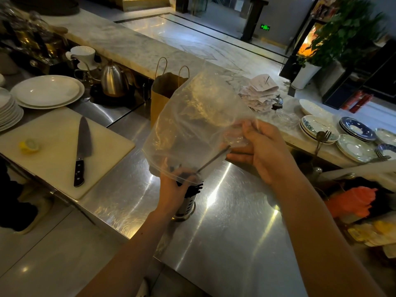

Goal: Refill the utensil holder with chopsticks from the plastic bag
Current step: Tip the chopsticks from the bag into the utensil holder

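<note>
So the plastic bag (199,116) is tipped mouth-down over the utensil holder (187,203); left hand (173,189) grips its mouth, right hand (263,148) pinches the side, last chopstick (213,158) slanting down-left.

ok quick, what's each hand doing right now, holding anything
Left hand: closed around the bag mouth at the top of the holder.
Right hand: closed, pinching the raised end of the bag.

utensil holder (188,205): top hidden behind the left hand (173,189)
chopsticks (196,188): mostly hidden, count unclear
plates (8,110): cut off at the edge
</note>
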